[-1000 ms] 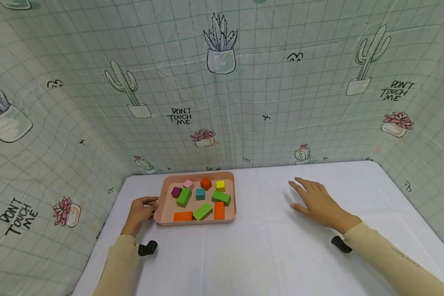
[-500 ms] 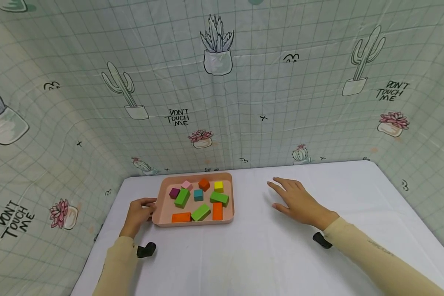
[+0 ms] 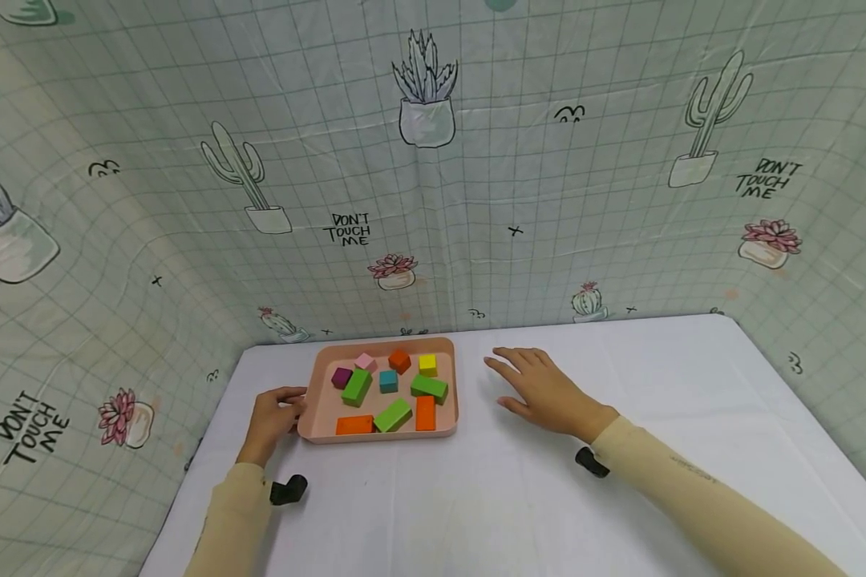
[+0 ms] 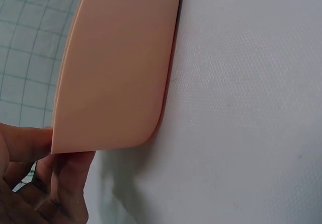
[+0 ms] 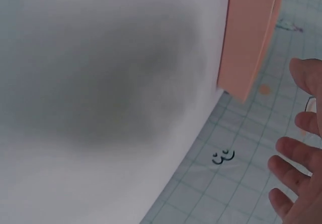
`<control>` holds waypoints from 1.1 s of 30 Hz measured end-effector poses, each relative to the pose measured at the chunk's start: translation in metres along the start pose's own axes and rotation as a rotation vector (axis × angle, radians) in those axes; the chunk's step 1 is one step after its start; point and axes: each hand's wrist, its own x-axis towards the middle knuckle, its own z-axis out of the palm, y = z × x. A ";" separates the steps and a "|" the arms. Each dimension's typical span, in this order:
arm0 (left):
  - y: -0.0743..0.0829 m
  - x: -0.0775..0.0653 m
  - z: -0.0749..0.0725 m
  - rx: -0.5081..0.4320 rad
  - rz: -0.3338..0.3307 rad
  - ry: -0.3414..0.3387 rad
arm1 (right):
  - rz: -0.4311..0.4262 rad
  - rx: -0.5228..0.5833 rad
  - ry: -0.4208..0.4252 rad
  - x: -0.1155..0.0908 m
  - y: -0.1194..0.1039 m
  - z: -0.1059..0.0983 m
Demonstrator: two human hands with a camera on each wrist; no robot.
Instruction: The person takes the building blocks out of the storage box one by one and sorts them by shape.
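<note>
L hand (image 3: 273,414): pinching smooth, rnd-cornered tray (image 3: 325,407) | R hand (image 3: 544,393): fingers spread, nr tray | Tray contents: cubes (image 3: 388,381), oblong blks (image 3: 357,388)

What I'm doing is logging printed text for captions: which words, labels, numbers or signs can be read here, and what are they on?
"DON'T TOUCH ME": on the patterned backdrop, printed three times, at left, centre and right.
"x": small marks on the same backdrop.
Right sleeve: a faint line of marks, too small to read.
Tray and blocks: no lettering visible.
</note>
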 end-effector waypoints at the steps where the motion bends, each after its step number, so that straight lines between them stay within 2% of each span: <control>1: 0.000 0.000 0.000 0.000 -0.001 0.001 | -0.007 -0.005 -0.003 0.003 -0.001 0.001; 16: 0.001 -0.001 0.002 -0.008 0.000 0.011 | -0.116 -0.110 -0.046 0.045 -0.021 0.014; 27: -0.007 0.002 0.003 -0.020 0.002 0.019 | -0.187 -0.069 -0.045 0.069 -0.032 0.024; 33: -0.006 0.002 0.003 -0.017 0.014 0.026 | -0.240 -0.060 -0.045 0.080 -0.033 0.029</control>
